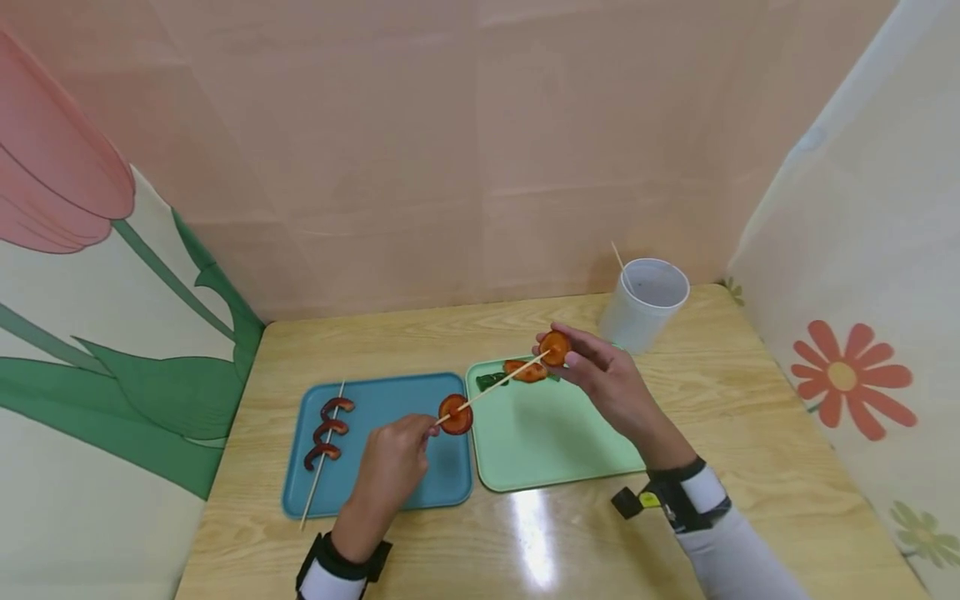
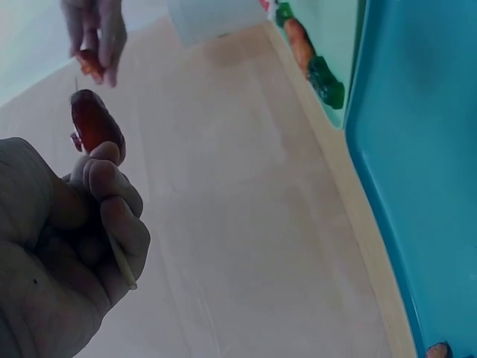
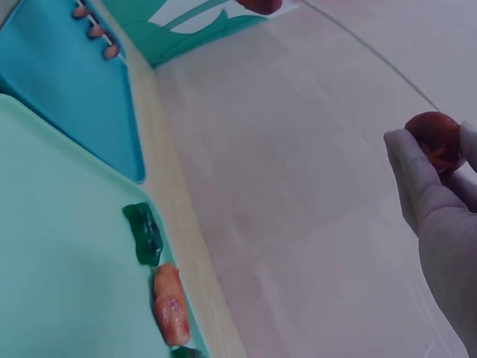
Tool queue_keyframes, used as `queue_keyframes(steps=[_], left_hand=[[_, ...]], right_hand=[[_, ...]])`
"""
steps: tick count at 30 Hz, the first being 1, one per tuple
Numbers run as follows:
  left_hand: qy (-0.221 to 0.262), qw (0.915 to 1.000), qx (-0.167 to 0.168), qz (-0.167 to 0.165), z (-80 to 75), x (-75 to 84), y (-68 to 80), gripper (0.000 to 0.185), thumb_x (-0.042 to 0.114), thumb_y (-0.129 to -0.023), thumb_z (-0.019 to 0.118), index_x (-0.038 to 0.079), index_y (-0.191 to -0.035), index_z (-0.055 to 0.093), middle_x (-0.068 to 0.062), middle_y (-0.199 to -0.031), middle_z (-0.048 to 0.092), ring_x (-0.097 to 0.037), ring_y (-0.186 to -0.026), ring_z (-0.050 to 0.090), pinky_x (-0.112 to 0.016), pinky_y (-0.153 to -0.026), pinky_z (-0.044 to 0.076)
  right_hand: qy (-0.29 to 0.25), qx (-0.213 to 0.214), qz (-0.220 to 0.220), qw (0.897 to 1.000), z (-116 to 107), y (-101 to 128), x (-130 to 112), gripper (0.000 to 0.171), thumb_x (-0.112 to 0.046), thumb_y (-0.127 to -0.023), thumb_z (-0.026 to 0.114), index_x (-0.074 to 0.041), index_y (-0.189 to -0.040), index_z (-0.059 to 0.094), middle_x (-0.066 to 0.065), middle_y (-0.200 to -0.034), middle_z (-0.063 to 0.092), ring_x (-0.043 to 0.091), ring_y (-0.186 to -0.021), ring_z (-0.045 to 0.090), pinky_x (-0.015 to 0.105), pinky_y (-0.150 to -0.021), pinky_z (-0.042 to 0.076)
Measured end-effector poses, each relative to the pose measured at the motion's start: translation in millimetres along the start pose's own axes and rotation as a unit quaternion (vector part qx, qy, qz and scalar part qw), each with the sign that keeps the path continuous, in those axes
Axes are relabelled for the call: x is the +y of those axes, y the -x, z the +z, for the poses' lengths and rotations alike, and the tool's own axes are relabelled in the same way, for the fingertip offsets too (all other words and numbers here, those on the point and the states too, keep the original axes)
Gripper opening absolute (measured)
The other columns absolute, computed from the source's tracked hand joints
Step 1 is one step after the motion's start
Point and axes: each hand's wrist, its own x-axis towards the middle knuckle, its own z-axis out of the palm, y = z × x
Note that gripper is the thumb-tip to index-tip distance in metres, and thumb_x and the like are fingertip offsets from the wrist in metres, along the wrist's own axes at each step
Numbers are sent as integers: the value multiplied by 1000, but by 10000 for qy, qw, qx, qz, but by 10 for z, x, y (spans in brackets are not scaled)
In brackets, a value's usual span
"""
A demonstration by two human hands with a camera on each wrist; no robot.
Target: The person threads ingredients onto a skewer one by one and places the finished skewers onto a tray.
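Note:
My left hand (image 1: 390, 467) grips a thin wooden skewer (image 1: 498, 385) near its lower end, and the end pokes out below the curled fingers in the left wrist view. A round reddish-brown food piece (image 1: 455, 414) is threaded on the skewer right by that hand. At the skewer's other end, my right hand (image 1: 611, 383) pinches a second round piece (image 1: 555, 348) between thumb and fingers. That piece shows a star-shaped mark in the right wrist view. The skewer slants up to the right above the two trays, its tip at the second piece.
A blue tray (image 1: 442, 492) on the left bears a skewer with three curled brown pieces (image 1: 331, 428). Beside it, a light green tray (image 1: 570, 433) has green pieces (image 1: 491, 381) and an orange piece (image 1: 527, 371) along its back edge. A white cup (image 1: 645, 308) with a skewer stands behind.

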Motion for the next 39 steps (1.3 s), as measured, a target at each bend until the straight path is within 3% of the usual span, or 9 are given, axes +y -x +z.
queue_keyframes(steps=[7, 20, 29, 35, 39], left_hand=[[-8, 9999, 124, 65, 4, 16, 3, 25, -17, -71, 81, 4, -85, 76, -6, -80, 76, -16, -69, 74, -29, -57, 59], [168, 9991, 332, 196, 14, 69, -27, 26, -16, -72, 82, 2, -88, 76, -7, -82, 77, -17, -72, 75, -29, -59, 60], [182, 9990, 348, 197, 5, 123, -84, 26, -19, -72, 79, 2, -88, 76, -7, -82, 77, -15, -72, 75, -27, -57, 59], [188, 9989, 365, 245, 16, 150, -112, 27, -19, -71, 80, 2, -88, 77, -7, -82, 77, -14, -72, 75, -27, -58, 60], [177, 9989, 360, 248, 32, 164, -118, 25, -18, -73, 79, 2, -88, 77, -7, -82, 77, -14, -73, 75, -27, -59, 60]], right_hand=[[-487, -203, -55, 9986, 44, -3, -89, 47, -6, -110, 39, -1, -157, 36, 18, -151, 54, 19, -137, 57, 35, -107, 50], [-756, -381, -21, 9964, 196, 8, -149, 47, -4, -110, 39, 4, -156, 35, 17, -151, 55, 18, -137, 58, 33, -107, 50], [-235, -635, -115, 9976, 321, -10, -77, 43, -1, -107, 46, 8, -149, 45, 14, -150, 57, 22, -134, 61, 36, -106, 51], [307, -598, 195, 9975, 444, 14, -3, 44, -11, -105, 57, 6, -145, 51, 3, -154, 54, 14, -128, 64, 31, -103, 54], [458, -662, 345, 9962, 541, 9, 38, 45, -13, -105, 58, 2, -147, 51, 8, -153, 54, 13, -125, 66, 29, -102, 54]])
